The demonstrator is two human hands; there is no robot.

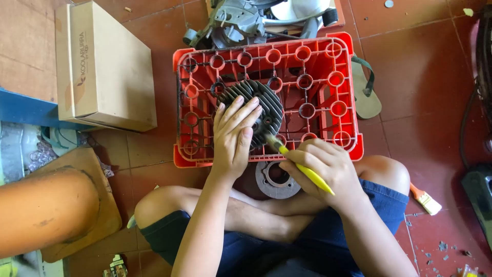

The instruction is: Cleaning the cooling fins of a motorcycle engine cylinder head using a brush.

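Head view, looking straight down: we take the overturned red crate (338, 128) as our landmark. A dark, finned, round engine part (269, 105) lies on top of the crate, left of its centre and toward its near edge.

Our left hand (233, 136) rests flat on the near-left portion of the finned part. The fingers (241, 110) are extended and slightly spread, pressing down rather than wrapping around anything; the palm overhangs the crate's near edge. The part extends from these fingertips up and to the right, so its exposed fins lie beyond and to the right of the left hand.

Our right hand (320, 166) sits just off the crate's near edge, right of the left hand. Its fingers are closed around a yellow-handled brush (302, 166). The brush's long axis runs diagonally: handle end low and to the right, over the right thigh, bristle end (271, 141) up and to the left. The bristles touch the near rim of the finned part, just right of the left hand's little finger. We note that the right hand is therefore the working hand, with the part lying up-left of its fingers along the brush axis.

Below the crate's near edge, between the hands, a grey ring-shaped flange (274, 179) lies at our crossed legs. A second paintbrush (425, 199) lies on the floor well right of the crate, and a cardboard box (105, 66) sits to the crate's left.
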